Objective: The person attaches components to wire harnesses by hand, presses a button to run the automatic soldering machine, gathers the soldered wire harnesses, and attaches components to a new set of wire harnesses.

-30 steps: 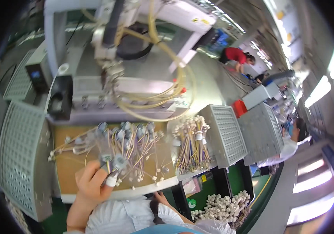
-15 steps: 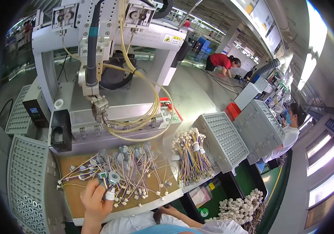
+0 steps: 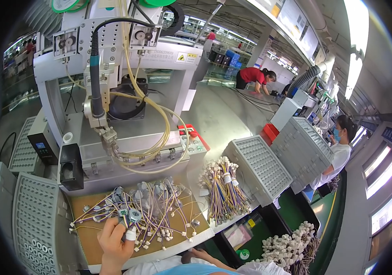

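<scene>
My left hand (image 3: 115, 242) is raised over the brown work board (image 3: 88, 233), a white wrap around its thumb. Between its closed thumb and fingers is a small round grey part (image 3: 135, 215), with a small green circuit board (image 3: 122, 213) right beside it. Whether the two are joined I cannot make out. Behind them lies a loose pile of wired parts (image 3: 159, 201), grey round bodies with purple, white and yellow leads and white connectors. Low at the board's front edge, my right hand (image 3: 197, 255) is partly hidden close to my body; its fingers do not show clearly.
A bench machine with looping cream tubes (image 3: 164, 133) stands behind the board. Bundled wire harnesses (image 3: 225, 188) lie at right, beside stacked grey trays (image 3: 260, 169). More grey trays (image 3: 33, 215) stand at left. A bin below holds white-connector harnesses (image 3: 290, 247). Two people work farther off.
The whole view has shifted slightly, so the bench sits a little lower. My left hand keeps its hold on the round grey part over the board. My right hand stays low by my body.
</scene>
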`<action>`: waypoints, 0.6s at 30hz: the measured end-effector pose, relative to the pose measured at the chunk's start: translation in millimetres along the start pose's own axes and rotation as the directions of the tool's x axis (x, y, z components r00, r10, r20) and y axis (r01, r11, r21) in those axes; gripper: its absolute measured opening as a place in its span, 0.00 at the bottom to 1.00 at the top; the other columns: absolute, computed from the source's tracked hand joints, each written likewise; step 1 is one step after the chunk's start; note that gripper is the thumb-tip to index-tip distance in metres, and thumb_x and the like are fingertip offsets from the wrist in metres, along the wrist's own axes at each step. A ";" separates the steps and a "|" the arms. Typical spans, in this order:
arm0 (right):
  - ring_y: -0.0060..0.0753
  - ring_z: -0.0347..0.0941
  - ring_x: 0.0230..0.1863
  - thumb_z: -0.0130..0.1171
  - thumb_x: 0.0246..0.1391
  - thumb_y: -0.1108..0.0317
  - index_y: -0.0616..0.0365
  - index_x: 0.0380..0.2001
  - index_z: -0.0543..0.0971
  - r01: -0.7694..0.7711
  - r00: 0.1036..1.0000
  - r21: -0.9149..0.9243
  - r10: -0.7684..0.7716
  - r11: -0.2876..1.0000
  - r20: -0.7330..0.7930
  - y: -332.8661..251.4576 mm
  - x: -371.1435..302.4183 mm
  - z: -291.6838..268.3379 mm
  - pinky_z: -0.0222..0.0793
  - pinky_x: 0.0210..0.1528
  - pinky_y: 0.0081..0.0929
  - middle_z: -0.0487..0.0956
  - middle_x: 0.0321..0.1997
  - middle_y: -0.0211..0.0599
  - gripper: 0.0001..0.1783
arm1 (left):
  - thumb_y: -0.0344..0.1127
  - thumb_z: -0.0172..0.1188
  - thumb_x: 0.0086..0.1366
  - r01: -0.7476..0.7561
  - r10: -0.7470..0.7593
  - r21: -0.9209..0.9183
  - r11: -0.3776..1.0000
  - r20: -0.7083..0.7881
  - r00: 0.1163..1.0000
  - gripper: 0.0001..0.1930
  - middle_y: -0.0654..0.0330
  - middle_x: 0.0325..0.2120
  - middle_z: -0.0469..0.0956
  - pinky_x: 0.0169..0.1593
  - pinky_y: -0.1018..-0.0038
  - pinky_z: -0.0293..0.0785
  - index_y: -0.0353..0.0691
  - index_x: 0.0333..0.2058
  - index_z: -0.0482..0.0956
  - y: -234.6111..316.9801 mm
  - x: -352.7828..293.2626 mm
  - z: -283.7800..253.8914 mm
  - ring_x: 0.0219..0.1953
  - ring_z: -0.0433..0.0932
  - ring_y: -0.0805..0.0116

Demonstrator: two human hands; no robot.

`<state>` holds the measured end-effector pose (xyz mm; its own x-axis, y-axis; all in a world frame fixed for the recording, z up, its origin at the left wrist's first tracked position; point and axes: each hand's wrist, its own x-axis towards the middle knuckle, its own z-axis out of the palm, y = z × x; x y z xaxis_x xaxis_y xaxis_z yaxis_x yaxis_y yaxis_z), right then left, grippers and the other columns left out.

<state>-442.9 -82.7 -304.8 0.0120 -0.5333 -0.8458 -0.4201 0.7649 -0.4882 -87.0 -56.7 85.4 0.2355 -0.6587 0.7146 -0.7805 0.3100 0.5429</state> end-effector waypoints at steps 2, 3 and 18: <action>0.46 0.67 0.59 0.67 0.32 0.31 0.78 0.62 0.51 -0.007 1.000 0.068 0.007 0.998 -0.008 4.6 0.6 3.2 0.64 0.59 0.36 0.64 0.62 0.60 0.69 | 0.29 0.64 0.50 0.012 -0.012 -0.010 1.000 0.003 1.000 0.07 0.57 0.24 0.69 0.18 0.73 0.59 0.35 0.24 0.74 0.6 0.7 0.7 0.16 0.66 0.65; 0.46 0.67 0.59 0.67 0.32 0.31 0.78 0.62 0.51 -0.010 1.000 0.091 0.011 0.996 -0.014 6.1 0.6 4.8 0.64 0.59 0.36 0.63 0.62 0.60 0.70 | 0.29 0.64 0.50 0.002 -0.002 -0.001 1.000 -0.002 1.000 0.07 0.57 0.24 0.69 0.18 0.73 0.59 0.35 0.24 0.74 1.0 0.8 0.9 0.16 0.66 0.65; 0.45 0.64 0.62 0.67 0.28 0.28 0.78 0.61 0.54 0.017 1.000 -0.102 -0.014 0.995 0.024 -6.1 -18.1 -4.0 0.62 0.60 0.31 0.67 0.60 0.60 0.71 | 0.29 0.65 0.50 0.021 -0.020 0.015 1.000 -0.007 1.000 0.07 0.58 0.24 0.69 0.18 0.73 0.59 0.36 0.25 0.74 0.0 -0.8 -1.3 0.16 0.66 0.66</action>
<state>-444.2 -79.2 -285.7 0.0400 -0.5354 -0.8437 -0.5099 0.7152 -0.4780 -86.5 -55.2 85.4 0.2557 -0.6598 0.7066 -0.7843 0.2858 0.5507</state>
